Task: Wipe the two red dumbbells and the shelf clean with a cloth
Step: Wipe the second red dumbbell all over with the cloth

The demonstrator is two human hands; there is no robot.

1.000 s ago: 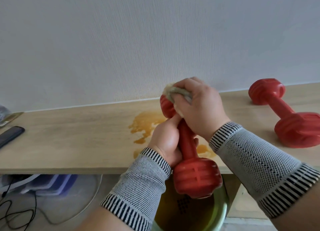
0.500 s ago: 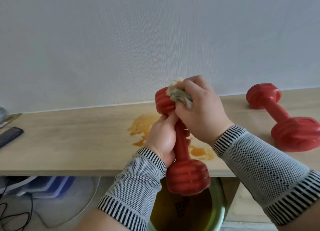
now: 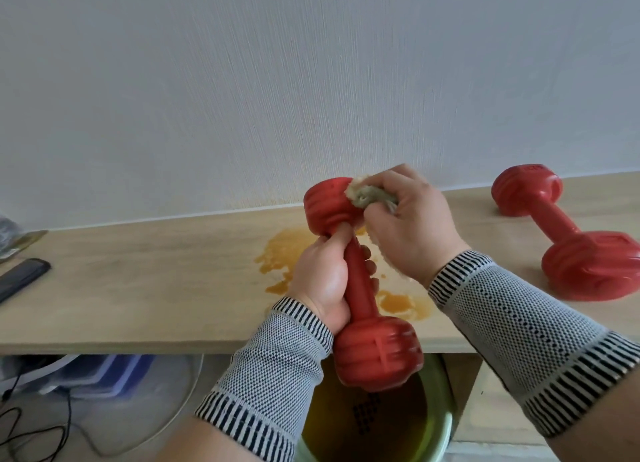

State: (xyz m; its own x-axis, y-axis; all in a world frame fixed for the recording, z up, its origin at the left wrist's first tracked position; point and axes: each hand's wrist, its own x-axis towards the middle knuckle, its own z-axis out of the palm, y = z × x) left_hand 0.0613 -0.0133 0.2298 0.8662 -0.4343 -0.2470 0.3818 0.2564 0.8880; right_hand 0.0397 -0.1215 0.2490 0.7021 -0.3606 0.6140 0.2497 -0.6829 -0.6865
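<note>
I see one red dumbbell (image 3: 360, 281) tilted above the stained wooden shelf (image 3: 138, 288), a crumpled beige cloth (image 3: 367, 195) against its upper head; the second dumbbell (image 3: 568, 240) lies at right.

both wrists wear knitted wrist sleeves, left sleeve (image 3: 273, 368) and right sleeve (image 3: 526, 337): grey-and-white dotted mesh in the middle, black-and-white striped bands at each end, forearms bare beyond them

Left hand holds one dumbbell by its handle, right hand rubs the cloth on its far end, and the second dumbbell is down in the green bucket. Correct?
Not quite. The head view shows the second dumbbell lying on the shelf, at the right, not in the green bucket. The rest holds: left hand, right hand, cloth, held dumbbell.
</note>
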